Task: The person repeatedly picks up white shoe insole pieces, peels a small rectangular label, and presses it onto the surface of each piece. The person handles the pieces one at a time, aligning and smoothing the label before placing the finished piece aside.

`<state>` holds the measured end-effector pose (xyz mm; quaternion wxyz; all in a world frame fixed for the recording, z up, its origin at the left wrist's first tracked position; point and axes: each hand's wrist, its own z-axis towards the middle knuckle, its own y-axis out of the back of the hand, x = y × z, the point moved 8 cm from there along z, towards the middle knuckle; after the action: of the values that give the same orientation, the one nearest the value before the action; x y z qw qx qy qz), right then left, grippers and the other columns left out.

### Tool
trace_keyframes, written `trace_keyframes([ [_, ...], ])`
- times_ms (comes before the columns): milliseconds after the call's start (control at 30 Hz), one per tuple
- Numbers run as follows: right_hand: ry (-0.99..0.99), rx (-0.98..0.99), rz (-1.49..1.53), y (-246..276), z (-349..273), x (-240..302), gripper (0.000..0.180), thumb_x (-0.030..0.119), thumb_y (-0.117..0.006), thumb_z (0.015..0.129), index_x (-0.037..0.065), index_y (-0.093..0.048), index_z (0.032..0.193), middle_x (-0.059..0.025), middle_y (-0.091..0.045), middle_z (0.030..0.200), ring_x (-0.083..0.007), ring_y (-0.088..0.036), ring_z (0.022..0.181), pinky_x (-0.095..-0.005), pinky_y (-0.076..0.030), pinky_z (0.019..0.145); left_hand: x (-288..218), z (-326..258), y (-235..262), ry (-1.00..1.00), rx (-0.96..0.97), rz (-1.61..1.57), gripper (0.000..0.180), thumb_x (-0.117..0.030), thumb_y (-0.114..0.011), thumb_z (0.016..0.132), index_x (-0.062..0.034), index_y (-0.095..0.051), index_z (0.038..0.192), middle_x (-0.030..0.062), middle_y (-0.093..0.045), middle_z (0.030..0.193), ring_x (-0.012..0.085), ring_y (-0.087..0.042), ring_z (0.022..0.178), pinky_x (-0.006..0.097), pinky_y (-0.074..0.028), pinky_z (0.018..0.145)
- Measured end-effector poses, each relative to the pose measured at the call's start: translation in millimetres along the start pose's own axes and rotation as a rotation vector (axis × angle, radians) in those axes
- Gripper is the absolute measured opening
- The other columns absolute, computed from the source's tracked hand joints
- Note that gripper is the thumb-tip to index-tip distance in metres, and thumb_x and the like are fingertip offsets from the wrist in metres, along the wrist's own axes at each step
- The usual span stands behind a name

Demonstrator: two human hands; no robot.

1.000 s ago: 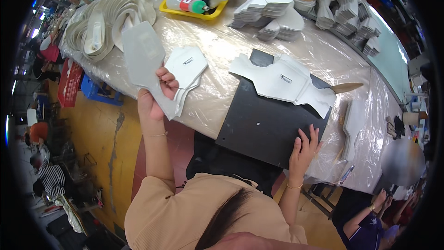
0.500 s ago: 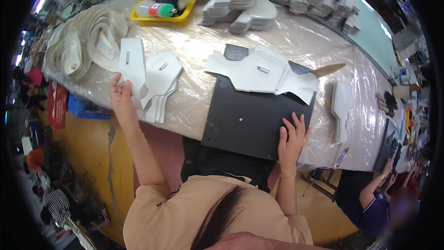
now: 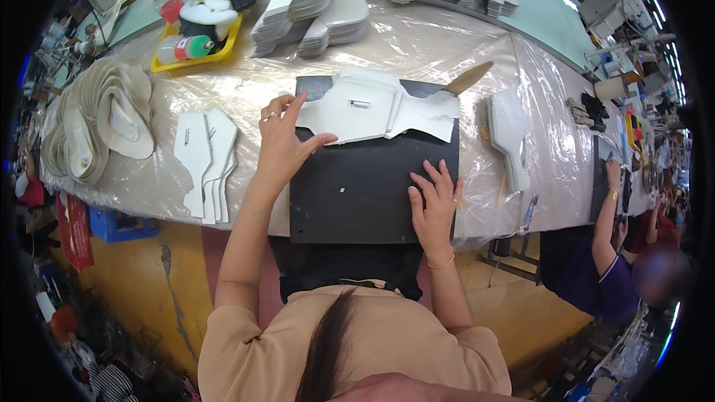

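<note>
A black rectangular work board (image 3: 357, 193) lies flat on the plastic-covered table (image 3: 462, 52), at its near edge in front of the seated person. On the far half of the board rests a stack of white cut pieces (image 3: 376, 108), flat, irregular in outline with notched edges and a small label near the middle; its right end reaches the board's far right corner. The left hand (image 3: 283, 141) is open, fingers spread, its fingertips touching the left edge of the white stack; it grasps nothing. The right hand (image 3: 434, 201) lies flat and open on the board's near right part, palm down, holding nothing. Left of the board, separate white cut pieces (image 3: 205, 160) lie fanned on the plastic. A wooden-handled brush (image 3: 468, 78) lies at the board's far right corner. A yellow tray (image 3: 195, 56) with bottles stands far left.
</note>
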<state>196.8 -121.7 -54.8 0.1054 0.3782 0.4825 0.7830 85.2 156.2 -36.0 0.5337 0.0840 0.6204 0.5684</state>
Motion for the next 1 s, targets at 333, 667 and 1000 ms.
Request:
trace_keyframes([
  [333,0.007,-0.034,-0.004,0.7,-0.1,-1.3,0.020,0.022,-0.067,0.093,0.014,-0.071,0.111,-0.0039,-0.060,0.135,-0.0289,-0.044,0.139,-0.0576,-0.015,0.119,-9.9,26.7,-6.1,-0.065,-0.141,-0.002,0.032,-0.029,-0.079,0.082,-0.0034,-0.075,0.101,0.0074,-0.071,0.095,0.0250,-0.063,0.094,0.038,-0.040,0.089],
  [667,0.002,-0.066,0.075,16.1,6.8,11.3,0.022,0.021,-0.066,0.094,0.012,-0.071,0.114,-0.0068,-0.060,0.134,-0.0296,-0.046,0.137,-0.0526,-0.021,0.118,-17.9,4.6,24.5,0.203,-0.078,-0.478,0.023,-0.016,-0.077,0.087,0.0001,-0.074,0.103,0.0068,-0.073,0.083,0.0148,-0.065,0.074,0.027,-0.049,0.068],
  [1000,-0.232,0.082,1.279,37.7,17.2,48.5,0.039,0.028,-0.058,0.104,-0.008,-0.063,0.121,-0.0064,-0.069,0.104,-0.0075,-0.058,0.093,-0.0225,-0.047,0.081,-66.4,-49.9,44.4,0.351,0.147,-0.838,0.020,-0.007,-0.079,0.085,0.0047,-0.073,0.100,0.0036,-0.069,0.077,0.0044,-0.057,0.063,0.019,-0.041,0.053],
])
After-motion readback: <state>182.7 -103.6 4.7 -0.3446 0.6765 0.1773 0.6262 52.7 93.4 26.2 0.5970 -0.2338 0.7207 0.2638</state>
